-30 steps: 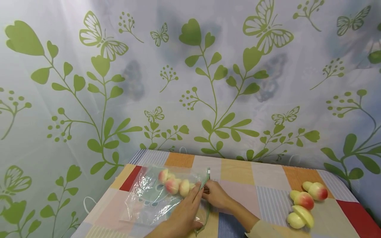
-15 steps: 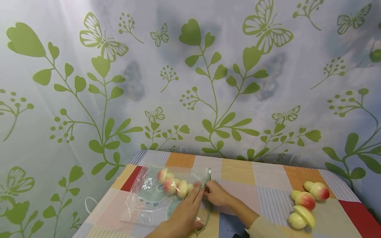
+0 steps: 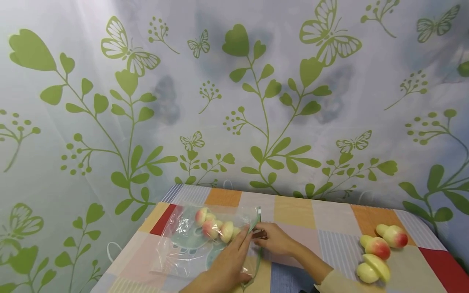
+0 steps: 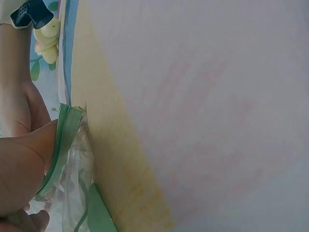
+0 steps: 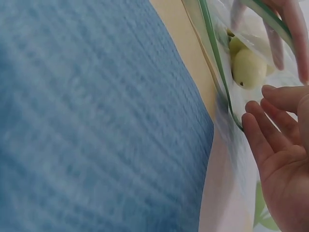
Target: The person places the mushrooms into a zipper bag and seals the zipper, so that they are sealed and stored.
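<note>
A clear zip bag (image 3: pixel 168 260) with a green zip edge (image 3: pixel 259 254) lies flat on the table, its mouth to the right. Several red-and-cream toy fruits (image 3: pixel 211 229) are inside. My left hand (image 3: pixel 229 260) lies over the mouth end and pinches the raised upper edge, thumb under the green strip (image 4: pixel 63 150) in the left wrist view. My right hand (image 3: pixel 276 241) is at the mouth, its fingers loosely bent and thumb apart. In the right wrist view its fingertips touch the lower edge, near a pale green fruit (image 5: pixel 248 68); I see nothing held there.
More toy fruits lie on the table at the right: red-tipped ones (image 3: pixel 377 247) and a yellow-green pair (image 3: pixel 368 272). A patchwork cloth (image 3: pixel 293 209) covers the table. Behind it hangs a curtain (image 3: pixel 205 162) with green leaves and butterflies.
My right hand has drawn slightly back to the right from the bag's mouth. The left hand stays in place on the bag. The fruits in the bag have barely shifted.
</note>
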A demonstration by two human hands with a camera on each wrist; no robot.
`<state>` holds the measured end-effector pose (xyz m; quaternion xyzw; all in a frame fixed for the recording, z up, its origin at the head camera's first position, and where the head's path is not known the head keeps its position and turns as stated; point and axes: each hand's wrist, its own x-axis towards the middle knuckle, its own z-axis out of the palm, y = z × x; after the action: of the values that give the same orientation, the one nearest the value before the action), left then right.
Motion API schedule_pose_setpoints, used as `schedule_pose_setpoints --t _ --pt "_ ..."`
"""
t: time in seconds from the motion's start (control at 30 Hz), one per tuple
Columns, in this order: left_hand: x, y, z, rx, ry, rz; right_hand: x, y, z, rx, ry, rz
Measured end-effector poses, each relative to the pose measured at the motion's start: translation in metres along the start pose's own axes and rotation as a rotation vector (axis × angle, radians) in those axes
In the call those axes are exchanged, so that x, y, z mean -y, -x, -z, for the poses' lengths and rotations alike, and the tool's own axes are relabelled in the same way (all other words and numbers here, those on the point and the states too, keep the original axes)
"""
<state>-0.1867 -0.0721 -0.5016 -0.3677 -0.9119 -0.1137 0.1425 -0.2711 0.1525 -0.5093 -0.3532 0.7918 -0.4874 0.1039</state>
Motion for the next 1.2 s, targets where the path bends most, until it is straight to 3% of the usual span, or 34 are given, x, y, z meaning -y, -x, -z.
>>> schedule_pose_setpoints --t 0.83,1.2 --pt "0.000 0.001 0.003 -0.007 0.055 -0.001 0.004 0.025 0.023 0.001 -0.024 -0.010" --pt "0.000 0.001 0.001 -0.015 0.044 0.002 0.006 0.040 0.037 -0.020 0.013 -0.024"
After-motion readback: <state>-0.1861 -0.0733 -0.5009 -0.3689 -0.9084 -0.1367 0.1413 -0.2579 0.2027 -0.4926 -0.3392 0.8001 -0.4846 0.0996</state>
